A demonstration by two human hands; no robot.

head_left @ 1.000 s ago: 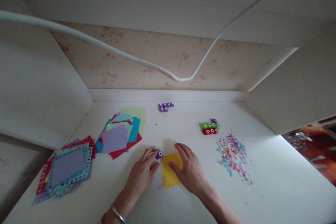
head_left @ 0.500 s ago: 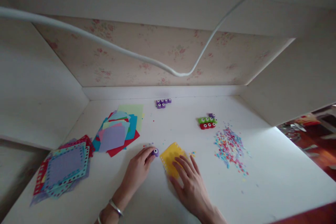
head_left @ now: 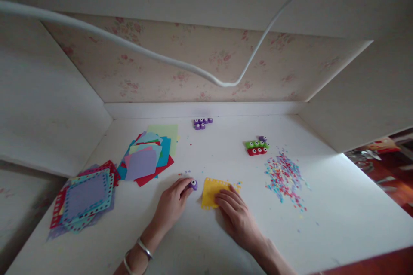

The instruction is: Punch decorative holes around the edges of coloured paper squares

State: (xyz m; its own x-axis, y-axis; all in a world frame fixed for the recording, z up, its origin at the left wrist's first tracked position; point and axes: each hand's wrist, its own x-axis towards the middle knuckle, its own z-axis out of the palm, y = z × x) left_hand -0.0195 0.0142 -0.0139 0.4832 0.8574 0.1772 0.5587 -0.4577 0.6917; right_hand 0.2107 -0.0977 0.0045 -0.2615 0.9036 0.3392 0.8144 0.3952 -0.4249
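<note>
My left hand point(head_left: 174, 197) pinches a small purple craft punch point(head_left: 193, 184) with a round white, eye-like top, low over the white tabletop. Just right of it is a square of yellow paper point(head_left: 210, 192) with a row of punched holes along its upper and lower edges. My right hand point(head_left: 237, 210) has its fingers bent together over the right part of this sheet; its thumb is hidden. The punch and the paper are apart, with a narrow gap between them. Small paper dots point(head_left: 238, 184) lie by the sheet's upper right corner.
Plain coloured papers point(head_left: 142, 164) and hole-edged sheets point(head_left: 87, 197) are piled on the left. Purple punches point(head_left: 202, 123) stand at the back; green and red ones point(head_left: 257, 148) stand to the right, near a heap of confetti point(head_left: 285, 176). A white cable point(head_left: 180, 62) hangs in front.
The yellow paper has turned so that its edges sit nearly square to me. My right hand's fingers have drawn together over it. The left hand still holds the punch.
</note>
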